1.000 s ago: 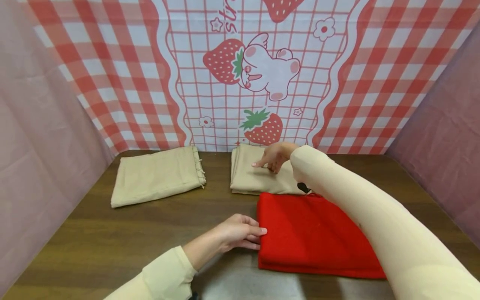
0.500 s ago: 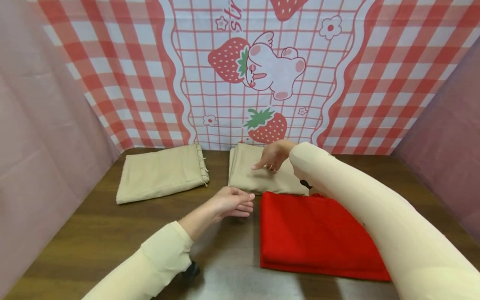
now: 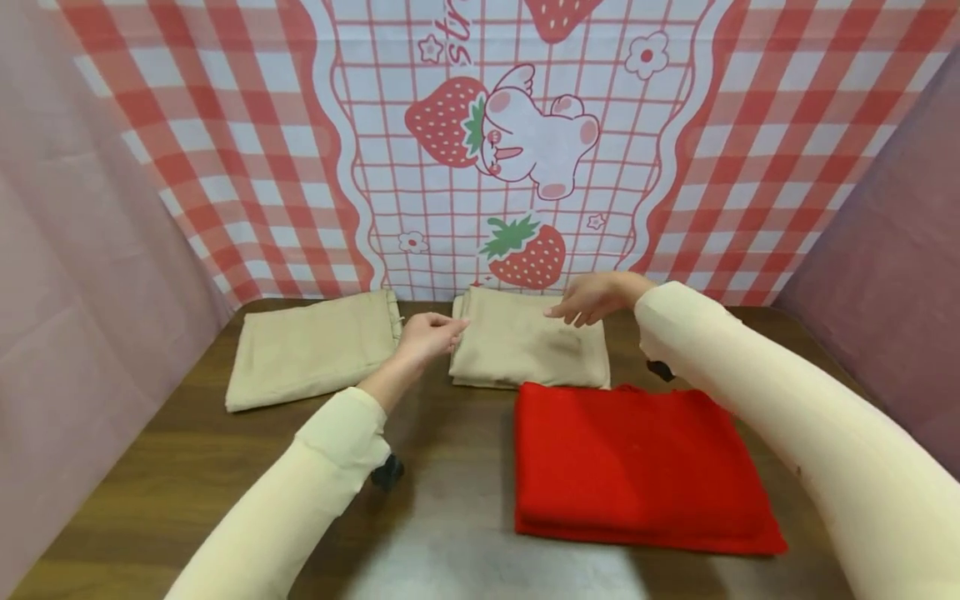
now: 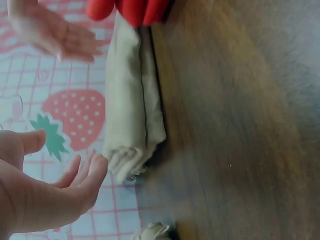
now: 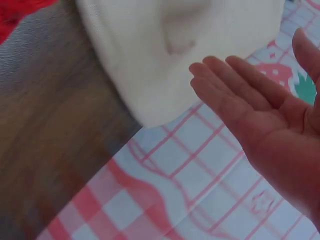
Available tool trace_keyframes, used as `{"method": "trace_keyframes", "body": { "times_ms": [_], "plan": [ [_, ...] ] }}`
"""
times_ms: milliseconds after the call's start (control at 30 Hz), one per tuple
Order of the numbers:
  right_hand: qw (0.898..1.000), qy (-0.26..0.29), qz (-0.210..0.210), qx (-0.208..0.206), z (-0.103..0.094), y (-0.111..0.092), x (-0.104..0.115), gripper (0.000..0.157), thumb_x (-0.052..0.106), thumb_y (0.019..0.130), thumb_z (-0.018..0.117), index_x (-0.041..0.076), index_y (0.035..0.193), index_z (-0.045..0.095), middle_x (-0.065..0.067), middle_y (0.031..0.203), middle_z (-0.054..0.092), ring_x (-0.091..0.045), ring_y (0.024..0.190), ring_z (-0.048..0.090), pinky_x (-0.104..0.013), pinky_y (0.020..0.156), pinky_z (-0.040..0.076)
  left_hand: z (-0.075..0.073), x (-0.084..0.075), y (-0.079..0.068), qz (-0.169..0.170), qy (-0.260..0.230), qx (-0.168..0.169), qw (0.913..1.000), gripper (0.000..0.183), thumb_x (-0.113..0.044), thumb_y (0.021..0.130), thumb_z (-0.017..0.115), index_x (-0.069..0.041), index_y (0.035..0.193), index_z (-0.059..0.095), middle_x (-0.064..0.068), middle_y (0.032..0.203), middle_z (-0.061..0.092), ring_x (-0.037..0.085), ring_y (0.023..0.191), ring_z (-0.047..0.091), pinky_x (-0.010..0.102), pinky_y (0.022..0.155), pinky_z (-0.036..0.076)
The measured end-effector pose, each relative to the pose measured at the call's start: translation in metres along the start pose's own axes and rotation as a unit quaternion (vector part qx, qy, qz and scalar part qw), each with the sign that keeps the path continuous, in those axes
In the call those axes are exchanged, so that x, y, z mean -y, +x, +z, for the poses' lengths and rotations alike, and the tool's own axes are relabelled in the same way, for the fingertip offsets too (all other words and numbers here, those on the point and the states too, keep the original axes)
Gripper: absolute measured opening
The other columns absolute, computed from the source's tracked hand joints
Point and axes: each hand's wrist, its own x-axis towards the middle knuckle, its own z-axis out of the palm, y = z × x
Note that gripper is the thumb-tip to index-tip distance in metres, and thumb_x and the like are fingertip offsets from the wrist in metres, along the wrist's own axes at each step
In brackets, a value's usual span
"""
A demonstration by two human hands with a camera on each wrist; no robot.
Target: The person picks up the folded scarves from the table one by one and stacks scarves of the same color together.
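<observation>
A folded beige cloth (image 3: 517,346) lies at the back middle of the wooden table. By its left edge is my left hand (image 3: 429,335); the left wrist view shows this hand (image 4: 55,195) with thumb and fingers apart, fingertips right at the folded end of the beige cloth (image 4: 127,95). My right hand (image 3: 596,297) hovers over the cloth's back right part, its shadow falling on the fabric. In the right wrist view the right hand (image 5: 265,110) has straight fingers and nothing in its palm, beside the beige cloth (image 5: 150,55).
A folded red cloth (image 3: 637,471) lies in front of the middle beige one. Another folded beige cloth (image 3: 311,350) with a fringed edge lies at the back left. Behind the table (image 3: 450,517) hangs a strawberry-print curtain (image 3: 390,125); pink curtains (image 3: 97,275) stand at the sides.
My left hand has let go of the red cloth's left edge and moved up to the middle beige cloth's left side. My right hand has shifted right over that cloth.
</observation>
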Motion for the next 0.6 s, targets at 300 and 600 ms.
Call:
{"method": "trace_keyframes", "body": {
  "times_ms": [300,600],
  "plan": [
    [0.990,0.130,0.008,-0.058,-0.002,-0.015,-0.034,0.069,0.039,0.102,0.040,-0.014,0.145,0.025,-0.034,0.150,0.029,-0.037,0.134,0.042,-0.048,0.117,0.031,-0.009,-0.001,0.020,-0.083,-0.049,0.019,0.9951,0.061,-0.029,0.097,0.053,0.006,0.144,0.035,0.022,0.144,0.047,0.032,0.133,0.048,0.036,0.110,0.043],
    [0.949,0.308,0.013,-0.067,0.005,-0.019,-0.058,0.070,0.035,0.104,0.031,-0.013,0.148,0.003,-0.033,0.156,0.009,-0.039,0.148,0.016,-0.046,0.122,0.018,-0.010,0.025,0.058,-0.140,-0.095,0.057,0.9841,0.070,-0.037,0.093,0.061,0.010,0.139,0.039,0.027,0.140,0.047,0.034,0.130,0.051,0.038,0.106,0.047]
  ]
}}
